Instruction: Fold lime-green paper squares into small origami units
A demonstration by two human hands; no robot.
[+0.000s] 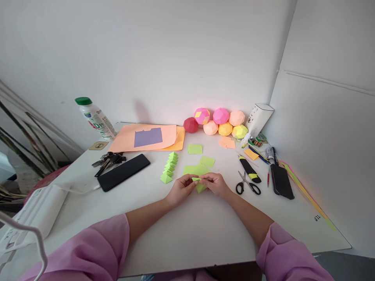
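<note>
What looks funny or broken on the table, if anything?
The purple paper on the peach sheet, toward the back left, looks odd: its top edge is uneven and notched, while its other sides look fairly straight. I can't tell why. Nothing looks spilled.

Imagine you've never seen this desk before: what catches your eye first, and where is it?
The bright faceted balls, stacked at the back of the white table near the wall, stand out first. Then the eye drops to the left hand and right hand, holding green paper between them. Ahead of them, to the left, is a row of folded green pieces.
</note>
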